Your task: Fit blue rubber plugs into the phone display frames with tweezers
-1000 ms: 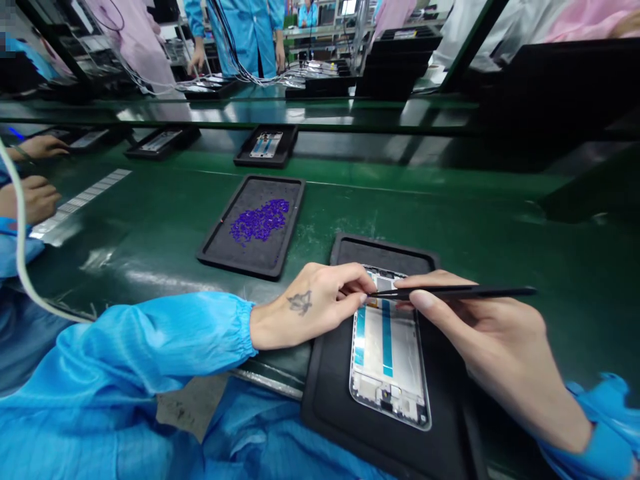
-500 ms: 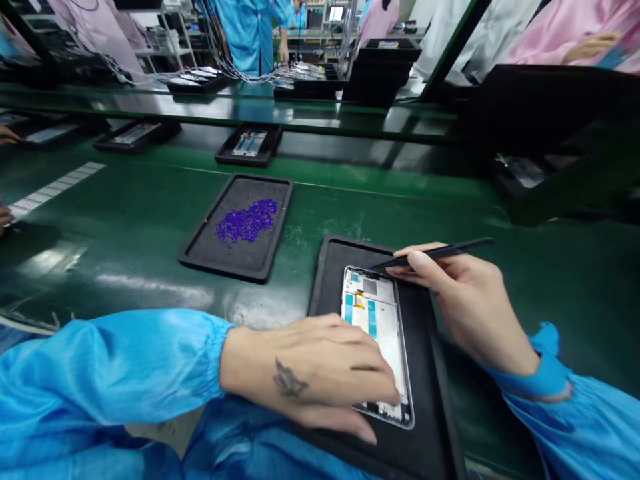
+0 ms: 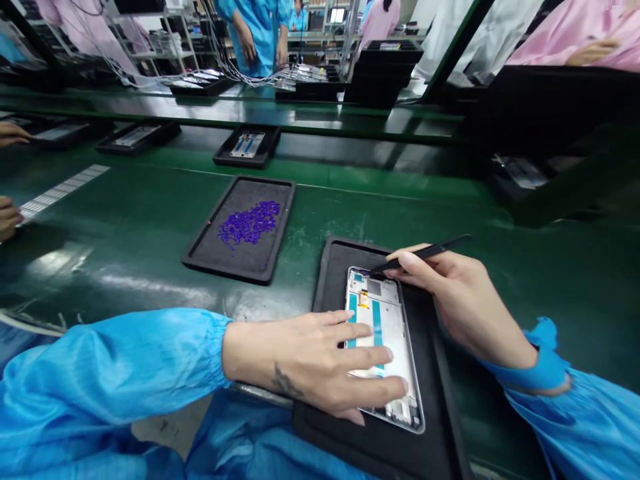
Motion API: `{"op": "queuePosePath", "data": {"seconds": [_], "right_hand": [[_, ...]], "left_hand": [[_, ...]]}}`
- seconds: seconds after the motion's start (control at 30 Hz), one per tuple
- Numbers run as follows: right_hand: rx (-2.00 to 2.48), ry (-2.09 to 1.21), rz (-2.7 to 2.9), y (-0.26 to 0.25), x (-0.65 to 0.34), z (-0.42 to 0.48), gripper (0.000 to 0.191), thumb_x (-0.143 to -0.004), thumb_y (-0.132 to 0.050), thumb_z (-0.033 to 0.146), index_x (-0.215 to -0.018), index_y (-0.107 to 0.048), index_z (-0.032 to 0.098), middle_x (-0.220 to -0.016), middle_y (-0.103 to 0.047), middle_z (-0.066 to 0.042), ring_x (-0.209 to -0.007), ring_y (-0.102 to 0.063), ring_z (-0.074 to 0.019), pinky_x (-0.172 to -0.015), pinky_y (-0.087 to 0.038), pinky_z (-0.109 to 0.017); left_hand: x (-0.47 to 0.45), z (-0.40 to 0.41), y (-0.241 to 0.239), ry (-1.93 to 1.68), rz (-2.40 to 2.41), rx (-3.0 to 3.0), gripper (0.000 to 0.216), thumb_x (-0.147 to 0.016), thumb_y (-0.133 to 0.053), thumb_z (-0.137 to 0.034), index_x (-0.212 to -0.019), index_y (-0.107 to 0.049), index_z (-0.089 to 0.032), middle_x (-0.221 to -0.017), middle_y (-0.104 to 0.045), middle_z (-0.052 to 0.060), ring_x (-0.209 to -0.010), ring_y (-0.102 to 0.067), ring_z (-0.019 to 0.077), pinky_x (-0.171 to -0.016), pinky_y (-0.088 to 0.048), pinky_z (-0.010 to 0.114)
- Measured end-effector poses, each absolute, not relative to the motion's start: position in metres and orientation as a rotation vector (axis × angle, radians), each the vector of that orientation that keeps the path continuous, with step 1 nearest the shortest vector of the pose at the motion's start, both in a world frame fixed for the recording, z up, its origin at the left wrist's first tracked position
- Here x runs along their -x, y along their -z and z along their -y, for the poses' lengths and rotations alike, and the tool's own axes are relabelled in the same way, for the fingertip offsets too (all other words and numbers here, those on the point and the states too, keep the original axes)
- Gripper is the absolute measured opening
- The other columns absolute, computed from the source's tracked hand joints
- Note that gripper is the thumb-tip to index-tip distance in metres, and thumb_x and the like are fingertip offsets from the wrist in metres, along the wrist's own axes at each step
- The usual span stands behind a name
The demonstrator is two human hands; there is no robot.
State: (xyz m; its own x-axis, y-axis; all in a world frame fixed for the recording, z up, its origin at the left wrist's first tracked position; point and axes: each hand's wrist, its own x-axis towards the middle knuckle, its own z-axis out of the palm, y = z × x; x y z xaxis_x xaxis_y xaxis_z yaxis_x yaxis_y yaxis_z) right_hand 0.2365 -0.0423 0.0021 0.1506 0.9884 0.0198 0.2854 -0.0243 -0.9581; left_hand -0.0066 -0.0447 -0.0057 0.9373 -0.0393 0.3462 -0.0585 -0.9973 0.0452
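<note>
Black tray on the green surface, carrying a phone frame that lies flat with its inner side up and its long axis pointing away from the person. Left hand: grip open, fingers spread flat across the near half of the phone frame, lying on it without closing round it. Right hand: grip closed on thin black tweezers, pinched between thumb and forefinger, the point sitting at the far end of the phone frame; whether it touches cannot be told. Second tray, beyond and to the left, well apart from the first, holds a scatter of purple bits. Third tray, farther back, holds another phone frame. Co-worker's hand rests on the surface at the left edge.
</note>
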Motion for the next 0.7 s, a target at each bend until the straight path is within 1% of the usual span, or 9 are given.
{"op": "queuePosePath", "data": {"seconds": [0.07, 0.1, 0.2, 0.27, 0.37, 0.43, 0.53, 0.6, 0.7], "right_hand": [[1.475, -0.967, 1.282, -0.002, -0.237, 0.043, 0.036, -0.081, -0.074, 0.054, -0.089, -0.074, 0.019, -0.09, -0.073, -0.005, -0.088, -0.07, -0.0216, -0.086, -0.058, -0.037], [1.468, -0.978, 1.278, -0.002, -0.237, 0.044, 0.035, -0.081, -0.074, 0.054, -0.09, -0.074, 0.02, -0.09, -0.073, -0.005, -0.088, -0.07, -0.0216, -0.085, -0.058, -0.036], [1.476, -0.941, 1.346, -0.003, -0.236, 0.047, 0.032, -0.084, -0.071, 0.054, -0.089, -0.074, 0.022, -0.091, -0.073, -0.004, -0.087, -0.07, -0.0219, -0.081, -0.059, -0.034], [1.496, -0.861, 1.443, -0.004, -0.236, 0.047, 0.031, -0.087, -0.069, 0.053, -0.087, -0.074, 0.022, -0.091, -0.073, -0.004, -0.084, -0.07, -0.0215, -0.077, -0.058, -0.033], [1.492, -0.757, 1.556, -0.006, -0.237, 0.047, 0.031, -0.089, -0.065, 0.051, -0.086, -0.074, 0.022, -0.097, -0.072, -0.004, -0.08, -0.069, -0.0202, -0.072, -0.057, -0.032], [1.482, -0.691, 1.62, -0.006, -0.238, 0.047, 0.032, -0.09, -0.064, 0.05, -0.084, -0.074, 0.02, -0.098, -0.072, -0.005, -0.08, -0.069, -0.0196, -0.071, -0.055, -0.031], [1.467, -0.598, 1.735, -0.008, -0.237, 0.048, 0.034, -0.092, -0.061, 0.048, -0.079, -0.073, 0.018, -0.097, -0.072, -0.005, -0.082, -0.067, -0.0189, -0.072, -0.052, -0.03], [1.446, -0.567, 1.79, -0.01, -0.236, 0.049, 0.033, -0.093, -0.061, 0.045, -0.081, -0.073, 0.018, -0.098, -0.072, -0.005, -0.084, -0.067, -0.018, -0.071, -0.051, -0.028], [1.429, -0.535, 1.858, -0.012, -0.235, 0.05, 0.03, -0.095, -0.059, 0.041, -0.083, -0.073, 0.017, -0.099, -0.073, -0.004, -0.086, -0.067, -0.0172, -0.073, -0.05, -0.027]], "left_hand": [[0.008, 0.042, 0.001, -0.72, 0.15, -3.087, 0.041, -0.096, -0.051, -0.05, -0.118, -0.067, -0.019, -0.119, -0.071, 0.012, -0.108, -0.069, 0.0285, -0.093, -0.059, 0.037], [0.009, 0.041, -0.003, -0.821, 0.182, -3.089, 0.04, -0.095, -0.053, -0.05, -0.111, -0.07, -0.017, -0.112, -0.074, 0.013, -0.103, -0.071, 0.0281, -0.091, -0.06, 0.036], [0.012, 0.037, -0.011, -1.078, 0.197, -3.05, 0.036, -0.094, -0.057, -0.047, -0.095, -0.074, -0.016, -0.101, -0.076, 0.014, -0.101, -0.072, 0.0271, -0.094, -0.061, 0.033], [0.01, 0.036, -0.012, -1.169, 0.149, -3.037, 0.036, -0.095, -0.056, -0.046, -0.091, -0.075, -0.016, -0.097, -0.076, 0.012, -0.1, -0.073, 0.0248, -0.092, -0.061, 0.031], [0.003, 0.037, -0.008, -1.41, 0.129, -2.968, 0.041, -0.096, -0.053, -0.047, -0.085, -0.073, -0.013, -0.085, -0.075, 0.01, -0.087, -0.074, 0.0214, -0.079, -0.064, 0.028], [-0.001, 0.039, -0.004, -1.551, 0.147, -2.904, 0.043, -0.096, -0.054, -0.047, -0.081, -0.07, -0.011, -0.079, -0.073, 0.01, -0.08, -0.073, 0.0206, -0.073, -0.064, 0.029], [-0.005, 0.042, 0.002, -1.578, 0.139, -2.916, 0.042, -0.095, -0.055, -0.048, -0.083, -0.069, -0.01, -0.079, -0.072, 0.01, -0.08, -0.072, 0.0203, -0.076, -0.064, 0.031], [-0.006, 0.045, 0.006, -1.619, 0.091, -2.912, 0.044, -0.095, -0.054, -0.051, -0.084, -0.068, -0.011, -0.08, -0.071, 0.01, -0.083, -0.072, 0.0205, -0.08, -0.064, 0.032], [-0.007, 0.049, 0.012, -1.706, 0.026, -2.887, 0.046, -0.094, -0.052, -0.055, -0.085, -0.068, -0.012, -0.082, -0.07, 0.01, -0.084, -0.071, 0.021, -0.08, -0.064, 0.033]]}}
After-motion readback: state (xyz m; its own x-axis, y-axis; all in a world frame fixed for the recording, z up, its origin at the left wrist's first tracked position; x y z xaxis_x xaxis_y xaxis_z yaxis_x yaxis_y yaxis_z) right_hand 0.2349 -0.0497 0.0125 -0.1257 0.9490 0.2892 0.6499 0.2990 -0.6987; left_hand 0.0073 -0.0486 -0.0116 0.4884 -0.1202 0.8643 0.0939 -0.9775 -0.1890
